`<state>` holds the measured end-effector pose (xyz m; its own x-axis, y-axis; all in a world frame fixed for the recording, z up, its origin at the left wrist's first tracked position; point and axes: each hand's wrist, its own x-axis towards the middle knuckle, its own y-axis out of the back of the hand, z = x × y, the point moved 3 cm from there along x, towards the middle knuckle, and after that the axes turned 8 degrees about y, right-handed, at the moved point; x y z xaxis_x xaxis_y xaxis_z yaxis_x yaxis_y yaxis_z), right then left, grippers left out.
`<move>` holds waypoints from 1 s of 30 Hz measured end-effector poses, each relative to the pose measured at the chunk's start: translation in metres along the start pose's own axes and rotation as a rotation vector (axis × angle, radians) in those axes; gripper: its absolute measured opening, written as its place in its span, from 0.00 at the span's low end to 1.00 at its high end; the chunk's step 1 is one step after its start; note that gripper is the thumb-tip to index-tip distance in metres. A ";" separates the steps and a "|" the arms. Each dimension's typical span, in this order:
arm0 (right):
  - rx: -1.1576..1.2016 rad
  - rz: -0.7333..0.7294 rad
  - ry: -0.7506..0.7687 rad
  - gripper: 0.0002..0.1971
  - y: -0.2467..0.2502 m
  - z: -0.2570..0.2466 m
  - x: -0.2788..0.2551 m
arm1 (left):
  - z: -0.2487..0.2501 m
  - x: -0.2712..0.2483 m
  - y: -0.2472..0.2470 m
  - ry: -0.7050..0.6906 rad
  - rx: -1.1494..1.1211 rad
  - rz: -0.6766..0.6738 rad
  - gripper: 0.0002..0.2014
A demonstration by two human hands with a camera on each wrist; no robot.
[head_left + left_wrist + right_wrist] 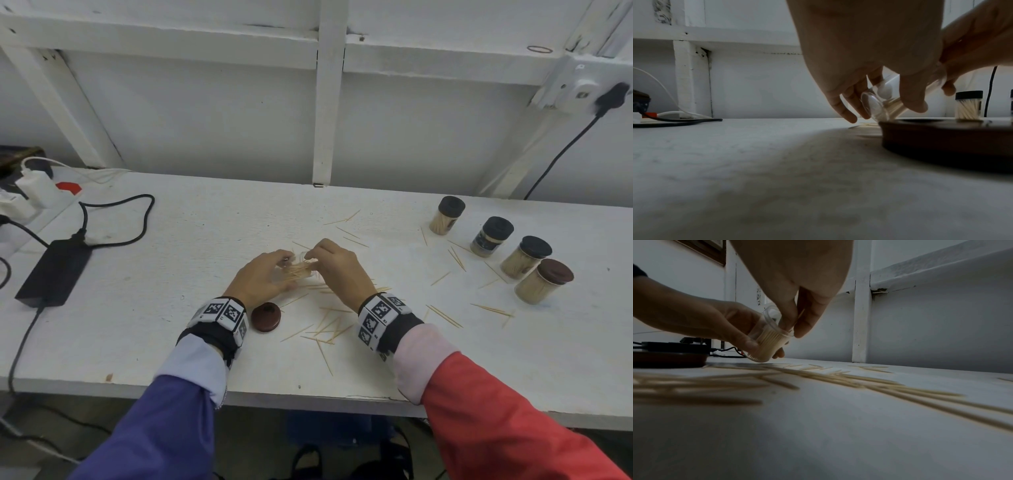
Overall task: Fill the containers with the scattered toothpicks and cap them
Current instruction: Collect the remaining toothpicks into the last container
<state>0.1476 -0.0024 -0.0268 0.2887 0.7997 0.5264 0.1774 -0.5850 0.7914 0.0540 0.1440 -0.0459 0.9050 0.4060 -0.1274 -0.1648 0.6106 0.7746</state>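
Note:
My left hand [265,274] grips a clear plastic container [767,341] partly filled with toothpicks, tilted just above the white table [171,267]. In the left wrist view the container [877,104] shows its round base between my fingers. My right hand [337,262] pinches a toothpick [800,315] at the container's open mouth. A brown lid [266,316] lies flat on the table beside my left wrist. Several loose toothpicks [325,330] lie scattered in front of and to the right of my hands.
Several capped, filled containers stand at the right: a black-lidded one [447,220], two more black-lidded ones [492,236] [525,257] and a brown-lidded one [544,281]. A black power brick [53,272] with cables and a power strip [30,195] sit at the left.

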 end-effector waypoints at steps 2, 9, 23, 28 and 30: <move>0.001 0.050 0.021 0.14 0.004 -0.001 0.000 | -0.003 0.001 -0.002 0.010 -0.019 -0.016 0.28; 0.045 0.158 0.131 0.07 0.011 -0.008 -0.001 | -0.003 0.001 -0.006 0.003 -0.029 -0.063 0.20; -0.045 -0.264 -0.206 0.20 -0.002 0.022 -0.011 | -0.008 0.000 0.007 0.106 0.062 0.112 0.29; -0.173 -0.677 -0.114 0.28 -0.016 0.015 -0.016 | -0.008 0.001 0.005 0.088 0.095 0.093 0.29; -0.162 -0.701 -0.124 0.29 -0.012 0.017 -0.017 | -0.008 0.001 0.005 0.092 0.099 0.095 0.29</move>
<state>0.1565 -0.0113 -0.0501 0.2649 0.9521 -0.1528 0.2209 0.0943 0.9707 0.0513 0.1531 -0.0472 0.8465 0.5221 -0.1038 -0.2043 0.4987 0.8424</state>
